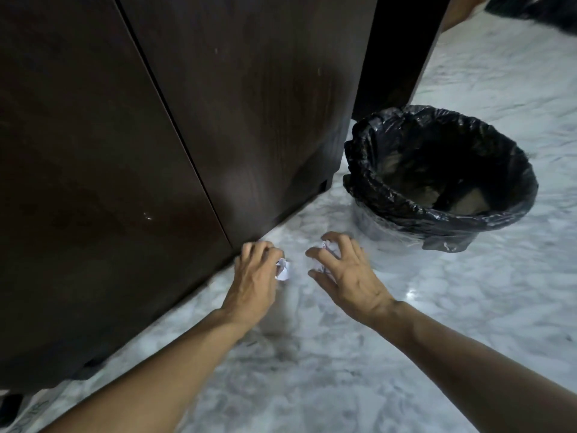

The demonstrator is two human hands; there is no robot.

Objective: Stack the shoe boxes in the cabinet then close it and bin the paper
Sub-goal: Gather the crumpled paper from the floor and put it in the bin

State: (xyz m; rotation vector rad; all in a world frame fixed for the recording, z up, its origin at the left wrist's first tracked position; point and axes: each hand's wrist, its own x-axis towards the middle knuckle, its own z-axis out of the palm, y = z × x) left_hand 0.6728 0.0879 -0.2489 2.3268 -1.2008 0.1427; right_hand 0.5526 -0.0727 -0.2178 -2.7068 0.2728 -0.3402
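The dark brown cabinet [175, 145] fills the left and middle of the view, both doors closed. Low over the marble floor, my left hand [254, 278] curls its fingers round a crumpled white paper ball [283, 270] that peeks out on its right side. My right hand [340, 270] curls over a second crumpled paper ball [324, 248], fingers and thumb around it. A bin [443, 226] lined with a black bag stands just right of the cabinet's corner, beyond my right hand. No shoe boxes are in view.
White and grey marble floor [343, 370] spreads across the bottom and right. A dark gap [393, 57] lies behind the cabinet's right side. Another black bag [537, 10] shows at the top right corner.
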